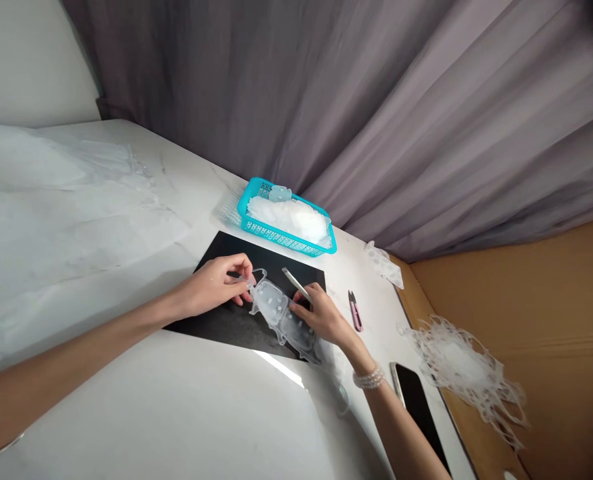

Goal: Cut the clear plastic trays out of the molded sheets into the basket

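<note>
Two bare forearms [61, 373] reach across a white marble-look table [141, 167], a pearl bracelet [369, 378] on the right wrist. The left hand [211, 287] pinches the narrow looped end of a clear moulded plastic sheet [275, 308], dotted with raised bumps. The right hand [324, 315] closes around slim metal tweezers [295, 283], their tips raised above the sheet. The sheet lies diagonally across a black mat [216, 321], narrow end pointing up-left, wide end at the mat's lower-right edge. Nearby sit pink-handled thread snips [355, 311] and a smartphone [416, 407] (screen dark). Beyond the mat, a teal plastic basket [286, 223] holds white fluffy trimmings [289, 219].
</note>
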{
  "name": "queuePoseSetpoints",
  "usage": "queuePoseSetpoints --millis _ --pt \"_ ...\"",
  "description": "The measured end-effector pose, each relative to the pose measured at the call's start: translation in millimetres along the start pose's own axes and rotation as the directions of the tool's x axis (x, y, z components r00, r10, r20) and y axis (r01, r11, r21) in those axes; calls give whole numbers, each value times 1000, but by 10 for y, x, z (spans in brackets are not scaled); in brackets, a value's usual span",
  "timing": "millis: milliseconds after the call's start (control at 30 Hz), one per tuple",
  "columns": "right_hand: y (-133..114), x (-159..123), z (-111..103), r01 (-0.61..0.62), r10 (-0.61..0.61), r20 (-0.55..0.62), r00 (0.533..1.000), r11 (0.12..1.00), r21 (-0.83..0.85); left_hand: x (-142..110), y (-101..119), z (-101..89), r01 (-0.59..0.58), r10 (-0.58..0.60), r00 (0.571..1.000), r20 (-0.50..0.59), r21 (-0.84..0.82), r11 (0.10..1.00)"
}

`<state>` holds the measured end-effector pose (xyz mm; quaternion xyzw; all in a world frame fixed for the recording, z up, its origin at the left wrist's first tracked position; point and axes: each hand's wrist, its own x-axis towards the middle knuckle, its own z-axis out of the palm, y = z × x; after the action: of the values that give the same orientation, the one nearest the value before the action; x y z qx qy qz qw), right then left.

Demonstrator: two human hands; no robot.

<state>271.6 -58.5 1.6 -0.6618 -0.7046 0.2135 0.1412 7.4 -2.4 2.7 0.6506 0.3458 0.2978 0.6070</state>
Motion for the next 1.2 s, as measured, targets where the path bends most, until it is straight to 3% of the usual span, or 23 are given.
queuePoseSetpoints --millis 100,200,267,333,400,433,500,567,633,733,833,933,1067,1200 --pt "-38 -70 6 14 -14 -1 1000 1000 -11 -45 54 -14 -8 10 1000 -16 112 994" --pt "-86 -102 -116 5 -5 -20 1000 1000 0 -132 180 -45 -14 71 988 -136 382 924" --pt "-87 -30 -216 24 -26 -80 996 999 -25 -164 247 -54 -33 215 946 -243 590 807" --pt "-53 127 -273 42 -58 -163 985 994 -99 -157 242 -29 -63 423 862 -281 768 638" --pt "1 322 -262 35 -71 -210 975 985 -170 -130 158 43 -88 572 796 -200 895 436" --pt "29 411 -234 29 -72 -224 972 981 -191 -119 99 93 -107 601 790 -123 937 334" --pt "72 525 -160 24 -76 -247 966 978 -206 -118 -14 201 -169 581 813 41 971 167" --pt "93 530 -96 20 -82 -290 954 977 -210 -141 -86 301 -227 530 835 151 970 81" --pt "92 438 -69 20 -87 -323 942 978 -206 -165 -117 377 -294 482 845 233 954 55" --pt "44 237 -96 64 -111 -289 951 984 -166 -157 -149 444 -396 427 844 326 915 83" --pt "-58 110 -138 72 -89 -249 964 994 -78 -103 -186 465 -380 394 868 302 915 136" --pt "-193 103 -163 -25 61 -302 951 992 122 -85 -183 443 -336 364 886 286 938 81" --pt "-360 198 -165 -25 179 -272 945 874 486 -165 -144 374 -336 349 877 331 941 -49" --pt "-427 343 -82 22 96 -154 983 779 627 -193 -115 333 -257 409 882 234 966 2"
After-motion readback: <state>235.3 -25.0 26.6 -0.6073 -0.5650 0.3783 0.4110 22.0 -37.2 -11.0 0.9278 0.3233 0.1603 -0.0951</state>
